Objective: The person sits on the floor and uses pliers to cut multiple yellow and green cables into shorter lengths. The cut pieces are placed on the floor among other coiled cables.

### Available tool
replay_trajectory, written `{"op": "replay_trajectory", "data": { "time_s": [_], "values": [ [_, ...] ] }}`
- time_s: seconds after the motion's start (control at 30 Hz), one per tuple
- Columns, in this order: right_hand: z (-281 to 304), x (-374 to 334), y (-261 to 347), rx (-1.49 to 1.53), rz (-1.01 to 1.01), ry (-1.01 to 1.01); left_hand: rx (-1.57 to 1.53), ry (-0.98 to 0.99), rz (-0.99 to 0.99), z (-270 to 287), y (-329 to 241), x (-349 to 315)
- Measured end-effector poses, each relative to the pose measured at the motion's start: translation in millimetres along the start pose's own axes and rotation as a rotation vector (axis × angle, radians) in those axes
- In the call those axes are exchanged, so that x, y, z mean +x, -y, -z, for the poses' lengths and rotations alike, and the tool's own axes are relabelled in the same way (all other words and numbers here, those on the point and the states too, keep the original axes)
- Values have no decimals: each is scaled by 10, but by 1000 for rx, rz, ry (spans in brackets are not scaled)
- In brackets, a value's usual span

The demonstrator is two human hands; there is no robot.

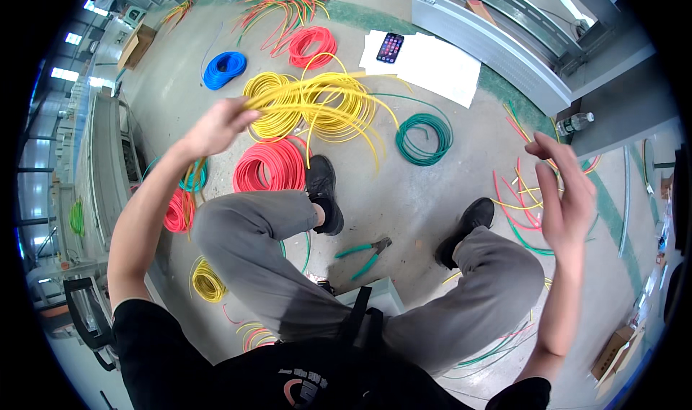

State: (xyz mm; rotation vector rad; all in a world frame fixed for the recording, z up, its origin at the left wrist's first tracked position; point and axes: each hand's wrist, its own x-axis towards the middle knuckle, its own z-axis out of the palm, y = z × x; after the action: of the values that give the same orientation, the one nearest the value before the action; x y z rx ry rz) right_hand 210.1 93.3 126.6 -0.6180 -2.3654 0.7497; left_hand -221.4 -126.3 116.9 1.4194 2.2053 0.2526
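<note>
My left hand (pixel 225 124) is closed round one end of a bundle of yellow wires (pixel 333 85), whose loose ends fan out to the right. Below the bundle, two coils of yellow wire (pixel 268 126) lie on the floor, partly covered by it. My right hand (pixel 566 194) is raised at the right, thumb and fingers apart, with nothing in it. Beneath it on the floor are loose red, yellow and green wire lengths (pixel 530 221). Green-handled cutters (pixel 378 246) rest between my feet.
Around lie a blue coil (pixel 216 73), red coils (pixel 245 172), a green coil (pixel 405 147) and a small yellow coil (pixel 207 284). A phone (pixel 390 48) sits on white papers (pixel 448 71). A grey metal frame (pixel 497 53) and a plastic bottle (pixel 574 124) are at far right.
</note>
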Motion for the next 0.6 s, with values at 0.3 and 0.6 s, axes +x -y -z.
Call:
{"op": "replay_trajectory", "data": {
  "time_s": [0.3,0.6],
  "values": [
    [-324,57,1838,-175,765,62,-857,-515,395,-17,453,-1678],
    [-1133,68,2123,52,601,-250,-853,-246,160,-92,-5,-2787]
  ]
}}
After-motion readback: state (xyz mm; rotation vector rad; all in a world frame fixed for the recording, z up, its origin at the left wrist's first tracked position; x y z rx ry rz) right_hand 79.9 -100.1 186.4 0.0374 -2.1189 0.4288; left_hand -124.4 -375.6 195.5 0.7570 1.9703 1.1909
